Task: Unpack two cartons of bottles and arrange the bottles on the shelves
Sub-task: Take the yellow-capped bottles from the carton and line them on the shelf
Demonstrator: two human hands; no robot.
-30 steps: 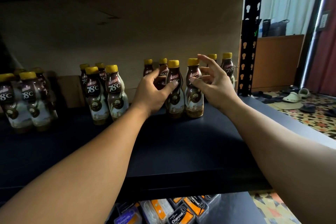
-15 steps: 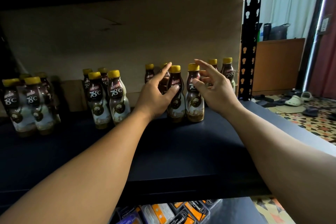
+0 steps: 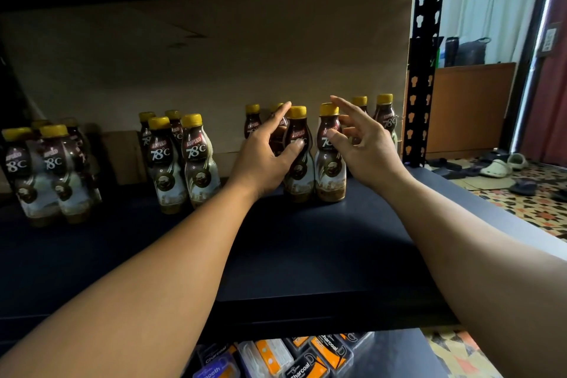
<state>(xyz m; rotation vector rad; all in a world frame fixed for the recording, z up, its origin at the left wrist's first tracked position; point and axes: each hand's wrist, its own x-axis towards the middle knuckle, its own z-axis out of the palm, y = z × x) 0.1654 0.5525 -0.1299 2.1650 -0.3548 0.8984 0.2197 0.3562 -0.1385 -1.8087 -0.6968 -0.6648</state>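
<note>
Brown coffee bottles with yellow caps stand in clusters on the dark shelf (image 3: 306, 255). Two front bottles stand side by side, the left one (image 3: 299, 169) and the right one (image 3: 331, 169). My left hand (image 3: 264, 156) is at the left bottle's side with its fingers straightened and its thumb touching the label. My right hand (image 3: 368, 147) hovers at the right bottle with loosely spread fingers, its thumb at the label. More bottles (image 3: 385, 113) stand behind, partly hidden by both hands.
Another bottle cluster (image 3: 181, 163) stands left of centre and a third (image 3: 40, 172) at the far left. A cardboard sheet (image 3: 214, 55) backs the shelf. A black upright post (image 3: 425, 70) bounds the right side. Charcoal packs (image 3: 310, 359) lie on the shelf below.
My left hand's fingers have straightened off the bottle they were wrapped round; only the thumb still touches. My right hand has stayed beside the right bottle with its fingers spread a little wider.
</note>
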